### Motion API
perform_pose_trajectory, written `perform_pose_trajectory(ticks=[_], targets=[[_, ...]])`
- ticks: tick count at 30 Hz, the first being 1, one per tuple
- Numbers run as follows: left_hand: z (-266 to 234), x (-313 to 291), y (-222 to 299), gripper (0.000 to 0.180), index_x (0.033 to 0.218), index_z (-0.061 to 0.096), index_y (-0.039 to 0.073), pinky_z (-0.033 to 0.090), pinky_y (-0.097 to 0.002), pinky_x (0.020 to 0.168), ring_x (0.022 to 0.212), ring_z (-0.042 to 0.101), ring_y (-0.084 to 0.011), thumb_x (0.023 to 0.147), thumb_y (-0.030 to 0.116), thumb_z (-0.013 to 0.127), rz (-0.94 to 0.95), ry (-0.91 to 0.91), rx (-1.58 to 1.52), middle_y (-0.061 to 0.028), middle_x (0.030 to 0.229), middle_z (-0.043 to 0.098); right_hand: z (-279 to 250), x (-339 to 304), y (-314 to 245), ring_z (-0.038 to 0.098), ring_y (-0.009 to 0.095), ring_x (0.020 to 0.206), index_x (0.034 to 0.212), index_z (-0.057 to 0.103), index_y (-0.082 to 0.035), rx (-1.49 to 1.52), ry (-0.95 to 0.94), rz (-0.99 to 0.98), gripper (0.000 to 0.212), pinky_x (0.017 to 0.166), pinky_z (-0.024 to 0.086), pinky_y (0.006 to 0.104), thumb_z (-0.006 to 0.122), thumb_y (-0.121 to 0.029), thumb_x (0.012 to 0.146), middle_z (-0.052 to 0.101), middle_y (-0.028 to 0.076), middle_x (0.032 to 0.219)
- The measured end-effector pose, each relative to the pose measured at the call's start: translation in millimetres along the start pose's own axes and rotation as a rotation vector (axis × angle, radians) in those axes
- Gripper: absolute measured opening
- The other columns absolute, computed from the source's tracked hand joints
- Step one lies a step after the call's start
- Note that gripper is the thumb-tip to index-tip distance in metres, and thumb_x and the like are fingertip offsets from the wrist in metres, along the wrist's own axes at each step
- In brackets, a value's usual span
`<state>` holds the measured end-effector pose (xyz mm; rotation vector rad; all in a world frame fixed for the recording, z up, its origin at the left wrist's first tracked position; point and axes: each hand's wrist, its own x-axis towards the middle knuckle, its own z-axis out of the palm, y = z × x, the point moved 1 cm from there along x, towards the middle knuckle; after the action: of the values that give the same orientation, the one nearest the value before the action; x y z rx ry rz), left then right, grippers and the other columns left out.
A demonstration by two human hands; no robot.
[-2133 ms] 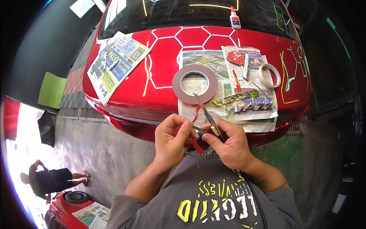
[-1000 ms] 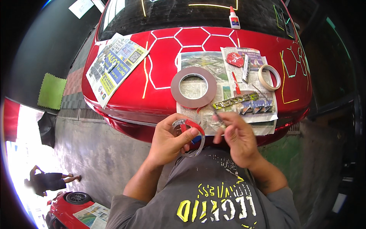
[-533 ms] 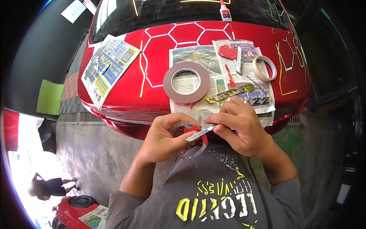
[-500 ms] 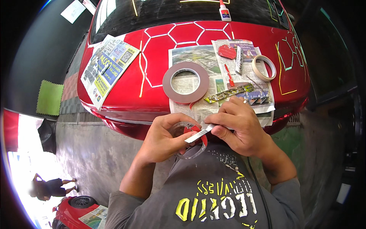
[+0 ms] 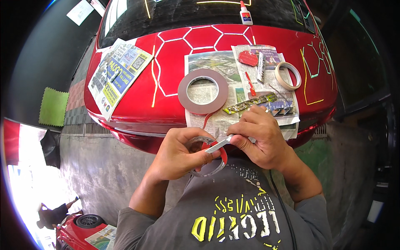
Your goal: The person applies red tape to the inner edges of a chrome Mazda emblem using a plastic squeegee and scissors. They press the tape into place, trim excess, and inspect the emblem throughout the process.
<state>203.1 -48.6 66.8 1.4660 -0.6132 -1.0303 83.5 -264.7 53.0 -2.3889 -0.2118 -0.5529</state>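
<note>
My left hand (image 5: 175,152) is closed around a silvery ring-shaped piece (image 5: 214,170) with red tape on part of it. Between the fingertips of my right hand (image 5: 260,135) is a narrow, flat silver blade-like strip (image 5: 218,144). Its far end lies across the ring, by my left thumb. Just beyond my hands, a large grey-brown tape roll (image 5: 181,93) rests on newspaper (image 5: 204,61), with a thin red tail hanging toward me. Chrome lettering (image 5: 250,103) lies past my right fingers, beside small chrome pieces (image 5: 283,111).
The newspaper covers part of a red car (image 5: 133,62) marked with hexagon lines. On it also lie a masking tape roll (image 5: 278,77), a red cutter (image 5: 250,83), a chrome badge (image 5: 261,68) and a red piece (image 5: 248,58). A glue bottle (image 5: 246,16) stands farther back.
The strip's outer end has shifted slightly right and down along the ring, nearer my left thumb. The tape tail shows longer. In the background, a person has moved lower, beside another red car.
</note>
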Motion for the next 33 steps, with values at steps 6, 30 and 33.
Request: perform_pose_trajectory(ticks=[6, 30, 33], targets=[[0, 0, 3, 0.021, 0.106, 0.073, -0.004, 0.046, -0.0200, 0.051, 0.065, 0.061, -0.0031, 0.093, 0.008, 0.083, 0.025, 0.022, -0.025, -0.0017, 0.081, 0.072, -5, 2, 5, 0.056, 0.027, 0.080, 0.094, 0.076, -0.012, -0.016, 0.038, 0.009, 0.021, 0.077, 0.042, 0.0417, 0.074, -0.033, 0.096, 0.060, 0.005, 0.080], [4, 6, 10, 0.020, 0.101, 0.075, -0.005, 0.046, -0.0211, 0.053, 0.063, 0.061, -0.0038, 0.092, 0.010, 0.085, 0.098, 0.045, 0.048, -0.0030, 0.077, 0.072, -7, 4, 14, 0.058, 0.028, 0.078, 0.091, 0.074, -0.007, 0.003, 0.161, 0.121, 0.022, 0.075, 0.044, 0.0416, 0.074, -0.028, 0.098, 0.063, 0.007, 0.077], [4, 9, 7, 0.019, 0.093, 0.075, -0.001, 0.049, -0.0202, 0.048, 0.057, 0.065, -0.0054, 0.088, 0.011, 0.088, 0.100, 0.125, -0.007, -0.0032, 0.074, 0.073, -11, 2, 7, 0.058, 0.029, 0.076, 0.090, 0.073, -0.006, 0.103, 0.189, 0.149, 0.024, 0.075, 0.045, 0.0416, 0.073, -0.027, 0.099, 0.063, 0.008, 0.077]])
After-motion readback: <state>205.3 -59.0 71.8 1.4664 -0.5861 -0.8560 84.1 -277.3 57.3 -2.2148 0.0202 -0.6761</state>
